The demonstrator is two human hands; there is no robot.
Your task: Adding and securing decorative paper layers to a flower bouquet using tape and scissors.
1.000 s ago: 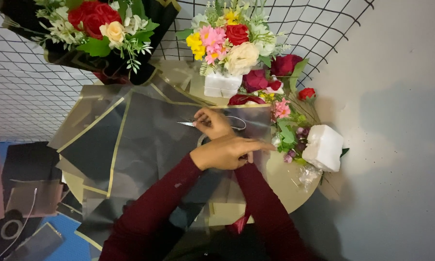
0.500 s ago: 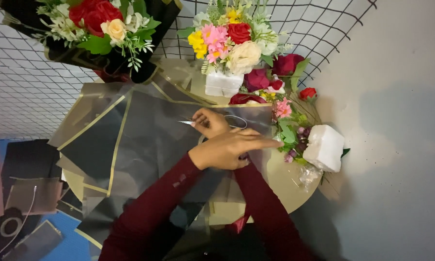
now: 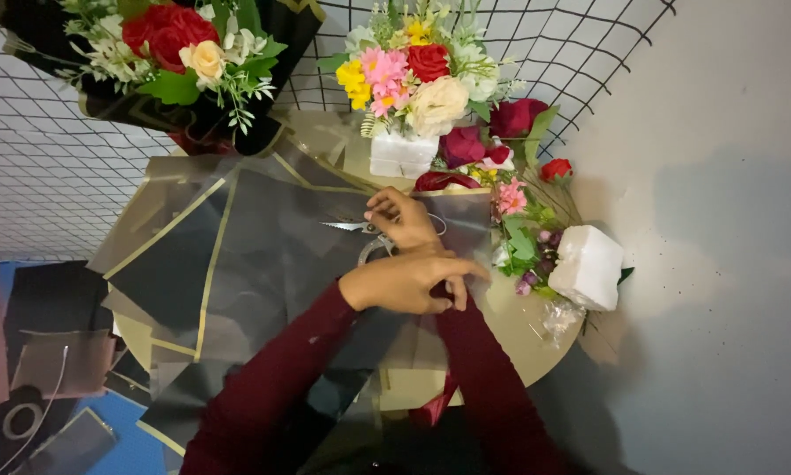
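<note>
Little has shifted since a second ago: my right hand (image 3: 404,218) still grips the scissors (image 3: 353,228), blades open over the dark wrapping sheet (image 3: 263,255) on the counter (image 3: 536,330); my left hand (image 3: 408,281) stays pinching its edge.

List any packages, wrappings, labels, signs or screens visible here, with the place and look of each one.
Wrapping sheets: spread over the round table, dark translucent with gold borders.
Wrapped bouquet: top left, dark wrap around red and cream flowers.
White block: right table edge, plain, no label.
White box: holds the middle flower arrangement.
No labels, signs or screens.
</note>
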